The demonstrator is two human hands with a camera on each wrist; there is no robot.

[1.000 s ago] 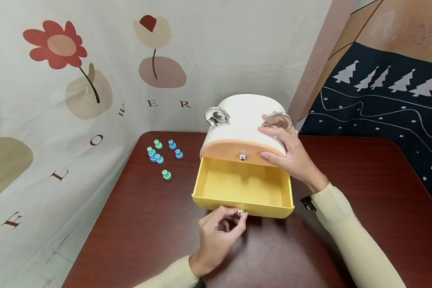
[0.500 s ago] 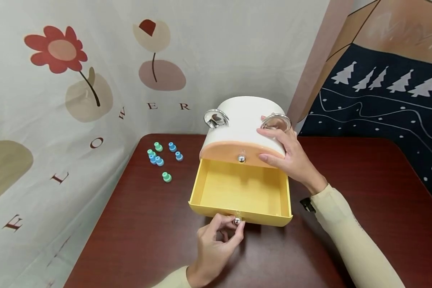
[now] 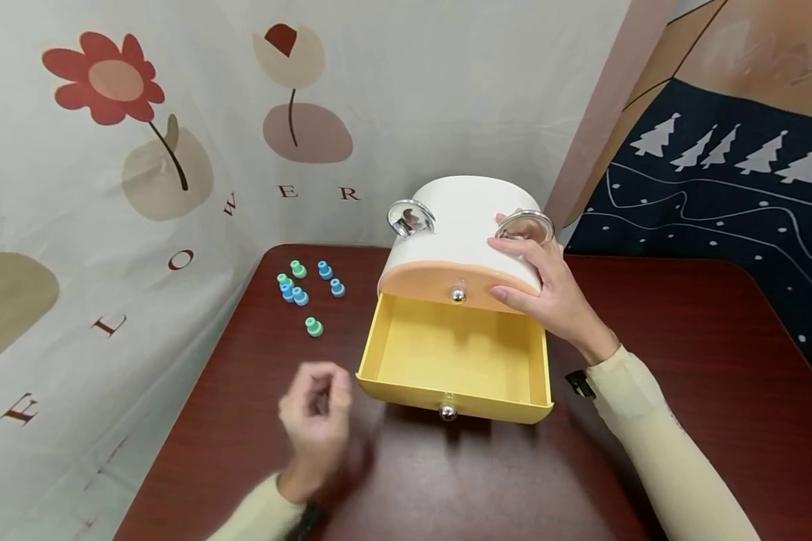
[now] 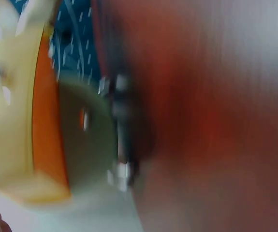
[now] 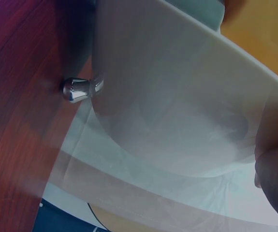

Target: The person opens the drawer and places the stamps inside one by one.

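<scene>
A small drawer box (image 3: 474,199) with a rounded white body, an orange upper drawer front and two silver disc ears stands on the table. Its yellow lower drawer (image 3: 455,406) is pulled out, with nothing inside. My right hand (image 3: 548,289) holds the box's right side around the ear, thumb on the orange front, fingers on the white top. To the left of the yellow drawer, apart from its silver knob (image 3: 448,412), my left hand (image 3: 316,421) hovers with loosely curled fingers and nothing visible in them. The left wrist view is blurred.
Several small blue and green pegs lie on the dark red table (image 3: 243,421) left of the box; the nearest green peg (image 3: 314,327) sits apart from the others. A silver foot (image 5: 76,89) of the box shows in the right wrist view. Printed cloth (image 3: 379,90) hangs behind.
My left hand drew the yellow drawer slightly further out, let go of its knob and moved left. The right hand has kept its hold on the box.
</scene>
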